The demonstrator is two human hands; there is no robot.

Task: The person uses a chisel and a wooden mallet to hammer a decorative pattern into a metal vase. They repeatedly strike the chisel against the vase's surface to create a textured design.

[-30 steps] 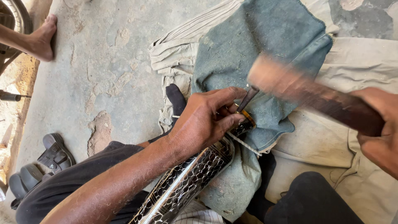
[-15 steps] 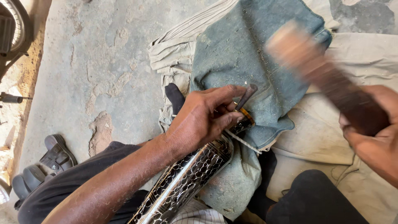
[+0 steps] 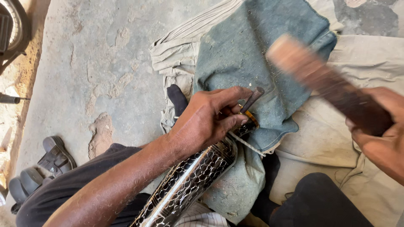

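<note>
Punch (image 3: pixel 252 100), short dark metal rod, long axis tilted up-right, tip on patterned steel tube (image 3: pixel 189 185) end over blue-grey cloth (image 3: pixel 248 50). Left hand (image 3: pixel 206 122) fingers closed around punch and tube. Right hand (image 3: pixel 381 134) fist-gripped on blurred wooden mallet (image 3: pixel 324 80), raised near cloth's right edge. Bare concrete floor (image 3: pixel 97 63) open leftward; sandals (image 3: pixel 42 168) at lower left.

Glossy hammered metal tube (image 3: pixel 189 180); coarse teal cloth (image 3: pixel 248 54); matt wooden mallet (image 3: pixel 328 84); rough, pitted concrete floor (image 3: pixel 97 63).

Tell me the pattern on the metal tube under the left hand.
The metal tube is shiny silver with a hammered, scale-like pattern, seen in the head view.
</note>
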